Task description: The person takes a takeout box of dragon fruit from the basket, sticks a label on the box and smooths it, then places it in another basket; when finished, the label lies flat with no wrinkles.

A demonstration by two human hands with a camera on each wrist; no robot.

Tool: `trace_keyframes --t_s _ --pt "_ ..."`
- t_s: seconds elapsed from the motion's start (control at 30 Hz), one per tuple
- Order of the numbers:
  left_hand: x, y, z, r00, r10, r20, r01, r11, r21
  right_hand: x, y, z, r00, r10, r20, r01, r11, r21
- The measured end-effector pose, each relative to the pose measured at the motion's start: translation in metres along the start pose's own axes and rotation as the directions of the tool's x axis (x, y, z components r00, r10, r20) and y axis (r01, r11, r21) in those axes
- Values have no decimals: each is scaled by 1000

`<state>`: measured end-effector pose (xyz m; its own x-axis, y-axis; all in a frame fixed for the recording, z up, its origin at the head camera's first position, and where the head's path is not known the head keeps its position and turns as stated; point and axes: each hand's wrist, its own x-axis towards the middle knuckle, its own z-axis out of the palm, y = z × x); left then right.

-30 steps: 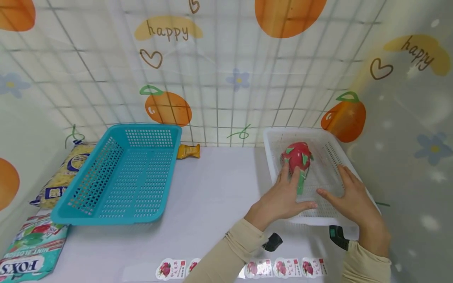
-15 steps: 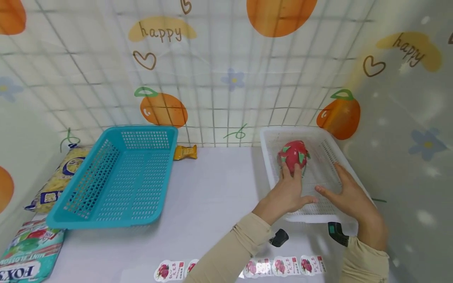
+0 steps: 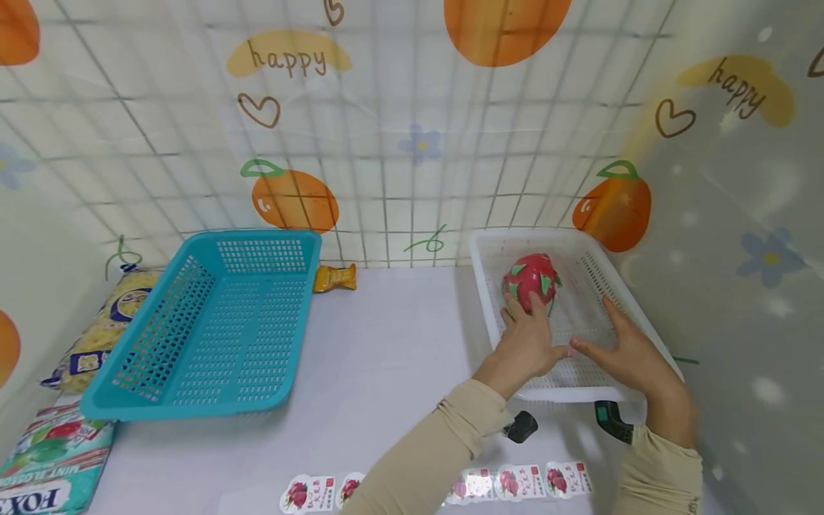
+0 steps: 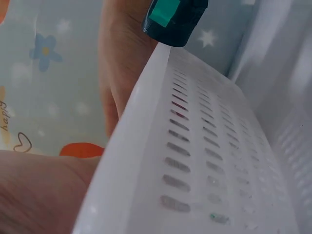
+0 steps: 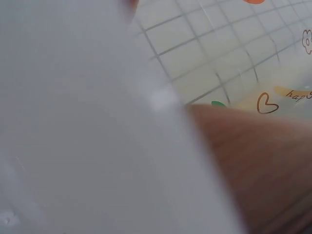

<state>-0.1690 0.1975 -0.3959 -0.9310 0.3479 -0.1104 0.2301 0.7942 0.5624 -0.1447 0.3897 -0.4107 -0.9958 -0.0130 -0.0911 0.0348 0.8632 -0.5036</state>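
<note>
A red dragon fruit [image 3: 531, 275] with green scales lies in a white perforated basket [image 3: 573, 394] at the right. The left hand [image 3: 524, 345] reaches over the basket's near side, its fingertips overlapping the fruit's near end and its thumb stretched to the right. Across from it, the right hand [image 3: 634, 354] is spread above the basket's right half, holding nothing. In the left wrist view the slotted basket wall [image 4: 141, 161] fills the middle, with part of the left hand [image 4: 44, 190] beyond it. Blurred white plastic hides most of the right wrist view.
A teal basket [image 3: 187, 411] stands at the left. Beside it lie a yellow pasta bag [image 3: 106, 325], a mint FOX'S packet [image 3: 54, 458] and a small golden wrapped sweet [image 3: 336, 277]. Dragon-fruit stickers [image 3: 518, 483] line the front. A printed curtain [image 3: 386, 107] closes off the back.
The left hand has shifted slightly right, its fingers bent a little more at the fruit's near end. A green strip below the fruit is now hidden. The right hand keeps its spread pose.
</note>
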Motion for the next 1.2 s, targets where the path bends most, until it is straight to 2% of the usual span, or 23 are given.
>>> trace_keyframes --t_s 0.13,0.33,0.43,0.73,1.2 --pt "3 7 3 997 -77 15 77 997 2 -1 3 0 1000 2 15 -1 1000 -8" --pt "2 13 6 993 -116 14 116 993 -1 -4 7 2 999 21 33 -21 1000 -8" --pt "2 13 7 994 -110 -2 110 994 17 -4 8 2 999 29 39 -29 1000 -13" --pt "5 8 12 998 -55 -31 60 985 162 -1 7 6 997 54 54 -54 999 0" --pt "2 2 12 996 -17 -82 36 970 239 1 4 6 994 93 63 -90 995 -44"
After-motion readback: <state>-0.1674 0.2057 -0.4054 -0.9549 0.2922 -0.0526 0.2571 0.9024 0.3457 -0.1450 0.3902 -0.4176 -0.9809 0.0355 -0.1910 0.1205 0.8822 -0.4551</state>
